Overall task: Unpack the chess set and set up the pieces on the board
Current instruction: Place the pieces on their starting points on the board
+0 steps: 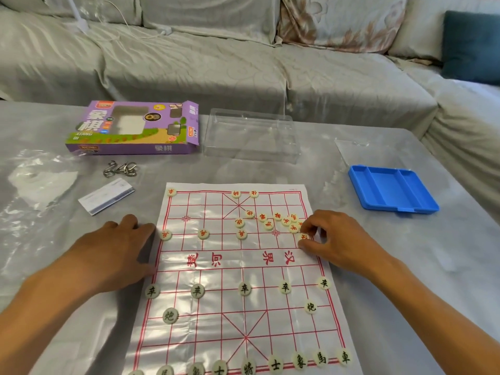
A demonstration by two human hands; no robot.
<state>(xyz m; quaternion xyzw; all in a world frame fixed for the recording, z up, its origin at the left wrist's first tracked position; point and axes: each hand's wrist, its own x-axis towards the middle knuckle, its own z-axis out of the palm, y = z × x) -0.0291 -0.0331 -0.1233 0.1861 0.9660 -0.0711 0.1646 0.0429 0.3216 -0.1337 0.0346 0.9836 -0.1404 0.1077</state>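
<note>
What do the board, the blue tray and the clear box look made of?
Board: thin glossy plastic or coated sheet, judging by creases and glare. Blue tray: moulded matte plastic, with formed compartments. Clear box: transparent rigid plastic, table visible through it.

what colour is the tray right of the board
Bright blue: the tray shows clearly in the head view, the only one.
</note>
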